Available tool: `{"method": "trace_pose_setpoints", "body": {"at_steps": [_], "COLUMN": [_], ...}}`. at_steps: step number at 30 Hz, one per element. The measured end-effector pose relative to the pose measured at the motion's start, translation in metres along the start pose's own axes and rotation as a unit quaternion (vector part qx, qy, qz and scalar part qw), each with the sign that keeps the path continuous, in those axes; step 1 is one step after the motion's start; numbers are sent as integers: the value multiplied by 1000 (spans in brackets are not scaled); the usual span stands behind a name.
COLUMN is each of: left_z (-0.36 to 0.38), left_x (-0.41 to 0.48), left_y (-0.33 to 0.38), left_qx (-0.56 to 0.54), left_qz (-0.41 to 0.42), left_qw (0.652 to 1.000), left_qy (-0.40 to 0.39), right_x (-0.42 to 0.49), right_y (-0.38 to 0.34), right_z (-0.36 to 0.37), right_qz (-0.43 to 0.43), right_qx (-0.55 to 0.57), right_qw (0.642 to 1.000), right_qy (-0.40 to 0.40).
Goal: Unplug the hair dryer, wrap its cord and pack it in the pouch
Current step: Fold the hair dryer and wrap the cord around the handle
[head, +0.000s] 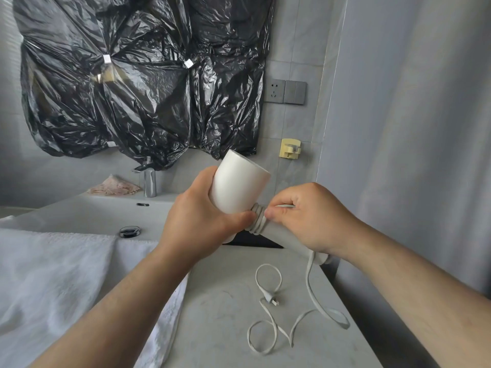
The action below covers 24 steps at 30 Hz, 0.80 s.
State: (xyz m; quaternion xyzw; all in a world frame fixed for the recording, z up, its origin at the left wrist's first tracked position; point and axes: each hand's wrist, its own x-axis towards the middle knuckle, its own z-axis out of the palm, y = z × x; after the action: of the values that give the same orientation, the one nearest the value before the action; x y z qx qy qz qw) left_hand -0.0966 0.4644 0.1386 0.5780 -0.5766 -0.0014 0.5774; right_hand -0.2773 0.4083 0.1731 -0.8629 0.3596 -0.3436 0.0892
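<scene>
Hair dryer (239, 181): left hand (198, 219) gripping body, right hand (305, 216) pinching cord (310, 288), winding best kept snug, coils adjacent.

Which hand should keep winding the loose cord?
Right hand: it already pinches the grey cord at the coils, while the left hand grips the white hair dryer barrel.

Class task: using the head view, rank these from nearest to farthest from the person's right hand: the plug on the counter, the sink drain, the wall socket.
From the right hand:
1. Plug, on the counter just below the hand.
2. Sink drain, in the basin off to the left.
3. Wall socket, high on the tiled wall above.
</scene>
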Motion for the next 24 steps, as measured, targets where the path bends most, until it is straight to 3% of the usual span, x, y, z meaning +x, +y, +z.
{"method": "trace_pose_setpoints", "body": {"at_steps": [5, 13, 20, 24], "left_z": [0, 11, 15, 19], "left_x": [-1, -3, -10, -10], "left_y": [1, -9, 6, 6], "left_qx": [-7, 27, 219, 241], "left_qz": [-6, 9, 37, 39], "left_qw": [1000, 999, 973, 969], "left_qy": [-6, -21, -64, -40], "right_x": [-1, 0, -1, -1], "right_y": [4, 18, 21, 20], "right_z": [-5, 3, 10, 9], "right_qz": [-9, 55, 83, 81], "right_qx": [59, 157, 222, 217], "right_qw": [998, 985, 971, 972], "right_qy": [-18, -44, 22, 30]}}
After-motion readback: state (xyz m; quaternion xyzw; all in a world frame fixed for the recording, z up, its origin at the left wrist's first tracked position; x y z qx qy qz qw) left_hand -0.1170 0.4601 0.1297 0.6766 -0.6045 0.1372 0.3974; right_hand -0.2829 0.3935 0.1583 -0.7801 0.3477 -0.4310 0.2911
